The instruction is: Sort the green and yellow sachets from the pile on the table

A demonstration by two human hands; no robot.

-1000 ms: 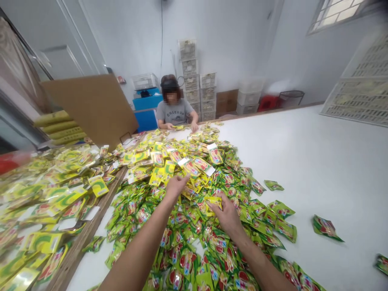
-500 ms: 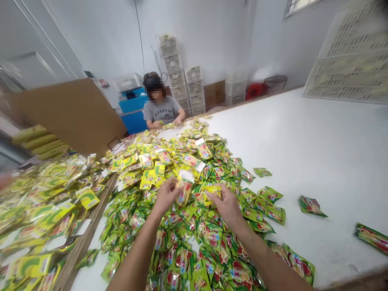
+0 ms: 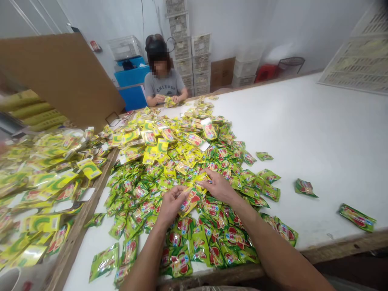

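Note:
My left hand [image 3: 173,205] is closed on a small printed carton [image 3: 191,201], green and yellow with a red watermelon picture, held tilted above the pile. At the carton's upper end, my right hand [image 3: 218,186] pinches a small shiny yellow packet [image 3: 201,178]. The packet meets the carton's top; whether part of it is inside, I cannot tell. Around and beneath both hands spreads a heap of green foil packets [image 3: 222,218] with watermelon prints. Just beyond them lie flat yellow cartons [image 3: 150,154], some with white flaps standing out.
A wooden strip [image 3: 86,216] divides the white table [image 3: 303,133], with more yellow cartons [image 3: 54,184] heaped on its left. A co-worker [image 3: 165,83] sits at the far edge, handling packets. White crates [image 3: 353,60] stand at the right; a cardboard sheet [image 3: 66,76] leans at the left.
My hands have come together: the yellow packet in my right hand has moved left to the carton's upper end. The view has tipped downward, showing the table's near edge.

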